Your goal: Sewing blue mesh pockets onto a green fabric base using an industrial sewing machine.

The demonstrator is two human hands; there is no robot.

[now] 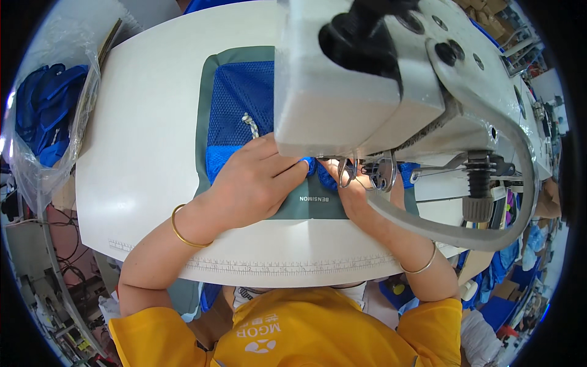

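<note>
Fingers (292,177) of the left hand (251,183) lie bent and close together, tips against a bunched blue edge; I can't tell whether they pinch it. Just beside, the right hand (354,197) is partly hidden from me by the wire guides of the sewing machine (354,104), so I can't say how far it is open. Under both lies the grey-green fabric piece (312,211), with blue mesh (238,85) and a pale cord (249,124), partly beneath the machine head. I see both forearms angling inward, a bangle (175,226) on each wrist. The white table (147,122) carries a ruler scale (287,268) along its near edge. Off to the left, a clear plastic bag (36,189) holds blue cloth (49,104); cardboard boxes (489,18) sit far right.
</note>
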